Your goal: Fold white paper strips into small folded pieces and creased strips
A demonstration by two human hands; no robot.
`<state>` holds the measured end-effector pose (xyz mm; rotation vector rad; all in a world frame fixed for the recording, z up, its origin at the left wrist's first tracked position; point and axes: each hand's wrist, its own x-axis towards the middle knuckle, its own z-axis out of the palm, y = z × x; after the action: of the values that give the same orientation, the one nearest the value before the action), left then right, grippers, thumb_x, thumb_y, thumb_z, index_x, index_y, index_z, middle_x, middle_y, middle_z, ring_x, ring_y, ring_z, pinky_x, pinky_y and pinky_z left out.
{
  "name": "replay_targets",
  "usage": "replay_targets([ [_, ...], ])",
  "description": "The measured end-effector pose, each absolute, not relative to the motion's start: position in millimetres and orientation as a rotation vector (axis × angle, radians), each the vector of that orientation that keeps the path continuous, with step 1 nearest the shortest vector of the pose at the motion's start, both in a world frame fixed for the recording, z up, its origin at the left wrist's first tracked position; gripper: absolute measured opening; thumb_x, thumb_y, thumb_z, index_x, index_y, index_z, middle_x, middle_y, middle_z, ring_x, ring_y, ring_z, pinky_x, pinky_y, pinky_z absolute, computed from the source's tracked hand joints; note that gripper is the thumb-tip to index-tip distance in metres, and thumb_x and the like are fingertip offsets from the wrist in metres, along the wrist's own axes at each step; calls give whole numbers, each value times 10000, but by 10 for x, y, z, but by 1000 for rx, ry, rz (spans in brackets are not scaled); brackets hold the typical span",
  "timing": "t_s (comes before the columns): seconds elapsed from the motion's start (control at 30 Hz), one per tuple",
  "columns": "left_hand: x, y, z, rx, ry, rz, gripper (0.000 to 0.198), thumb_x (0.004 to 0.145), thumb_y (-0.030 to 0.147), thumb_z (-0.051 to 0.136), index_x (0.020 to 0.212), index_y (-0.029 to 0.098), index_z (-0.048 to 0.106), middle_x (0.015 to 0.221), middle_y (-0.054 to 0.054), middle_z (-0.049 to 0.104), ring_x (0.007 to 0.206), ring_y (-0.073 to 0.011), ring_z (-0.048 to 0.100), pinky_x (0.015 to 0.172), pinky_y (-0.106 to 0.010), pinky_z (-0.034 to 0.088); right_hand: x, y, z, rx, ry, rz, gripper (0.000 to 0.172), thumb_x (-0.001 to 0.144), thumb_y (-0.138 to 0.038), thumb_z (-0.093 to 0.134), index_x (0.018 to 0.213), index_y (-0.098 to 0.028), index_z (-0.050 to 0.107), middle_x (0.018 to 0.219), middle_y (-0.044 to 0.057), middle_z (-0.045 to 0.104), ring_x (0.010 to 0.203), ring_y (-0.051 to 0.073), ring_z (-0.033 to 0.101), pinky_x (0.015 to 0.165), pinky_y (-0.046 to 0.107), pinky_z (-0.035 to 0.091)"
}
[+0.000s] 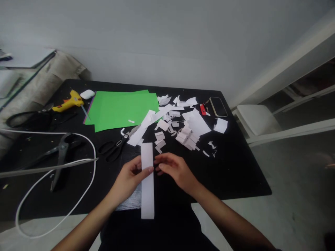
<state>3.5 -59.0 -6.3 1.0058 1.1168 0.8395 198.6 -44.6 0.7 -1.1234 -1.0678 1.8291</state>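
A long white paper strip (148, 195), which looks folded, stands lengthwise at the front edge of the black table. My left hand (131, 177) holds it, with the thumb across its face and the fingers behind its left side. Close against the strip's right edge is my right hand (179, 172), its fingers curled; whether they grip anything is hidden. Under the strip lies a grey ribbed mat (133, 199). Black-handled scissors (115, 148) rest to the left, their blades by white paper strips (140, 132).
Green sheets (120, 109), a yellow glue gun (69, 101) and a white cable (94, 170) are on the left of the black table (230, 170). Paper scraps (165, 125), folded paper pieces (187, 137), a red object (202, 109) and a phone (218, 106) lie farther right.
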Motion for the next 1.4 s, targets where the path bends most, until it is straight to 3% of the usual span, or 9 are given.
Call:
replay_targets([
  [0.07, 28, -610, -68, 1102, 1122, 770, 288, 859, 406, 792, 1004, 185, 678, 853, -7, 700, 780, -156, 623, 708, -253, 482, 1970, -340, 70, -1096, -1066, 1748, 335, 798, -343, 825, 1085, -201, 730, 1068, 57, 746, 903, 191, 709, 796, 342, 604],
  [0.2, -16, -634, 6, 1253, 1143, 729, 305, 865, 415, 797, 1006, 205, 626, 758, 39, 603, 695, -129, 539, 642, -228, 422, 1908, -220, 190, -1138, -1143, 1563, 222, 799, -365, 840, 927, -202, 760, 832, 8, 727, 799, 162, 687, 753, 298, 590],
  [0.3, -91, -603, 91, 1264, 1094, 880, 258, 960, 445, 680, 917, 197, 627, 774, 26, 582, 714, -123, 522, 666, -224, 418, 1879, -222, 268, -1107, -1137, 1591, 217, 761, -349, 879, 888, -207, 777, 801, 0, 736, 738, 147, 686, 690, 273, 586],
  [0.37, -128, -572, 124, 1206, 1026, 940, 334, 1023, 459, 578, 833, 187, 615, 751, 19, 578, 699, -117, 511, 658, -218, 411, 1863, -246, 315, -1067, -1106, 1643, 234, 711, -324, 917, 862, -210, 779, 792, -1, 748, 698, 141, 686, 622, 253, 576],
  [0.43, -133, -550, 129, 1162, 979, 955, 318, 1010, 452, 611, 841, 183, 637, 753, 16, 589, 698, -113, 511, 657, -209, 412, 1843, -273, 359, -1037, -1083, 1666, 234, 685, -304, 936, 833, -211, 780, 783, -2, 755, 675, 135, 686, 586, 236, 566],
  [0.7, -30, -615, 32, 924, 762, 981, 324, 985, 508, 631, 999, 187, 670, 861, -33, 671, 736, -141, 632, 693, -237, 526, 1788, -348, 478, -1036, -1098, 1586, 185, 703, -270, 930, 822, -221, 797, 775, -14, 762, 663, 129, 695, 628, 243, 593],
  [0.83, -24, -618, 29, 869, 722, 974, 305, 971, 492, 661, 1014, 191, 663, 864, -41, 697, 730, -156, 678, 701, -269, 579, 1791, -354, 485, -1038, -1130, 1530, 171, 732, -255, 907, 874, -238, 812, 830, -7, 780, 745, 134, 726, 698, 240, 610],
  [0.97, -60, -585, 56, 859, 755, 967, 305, 953, 485, 691, 1017, 190, 650, 884, -48, 722, 773, -179, 713, 719, -296, 612, 1780, -338, 469, -1056, -1129, 1537, 204, 727, -235, 906, 907, -236, 808, 821, -8, 769, 737, 128, 720, 675, 225, 597],
  [1.4, 8, -159, 167, 777, 1008, 672, 384, 913, 528, 718, 873, 155, 633, 714, -16, 713, 625, -148, 710, 634, -242, 574, 1882, -8, 150, -1094, -1158, 1754, 293, 690, -292, 927, 868, -190, 718, 810, -6, 726, 719, 148, 697, 694, 285, 588],
])
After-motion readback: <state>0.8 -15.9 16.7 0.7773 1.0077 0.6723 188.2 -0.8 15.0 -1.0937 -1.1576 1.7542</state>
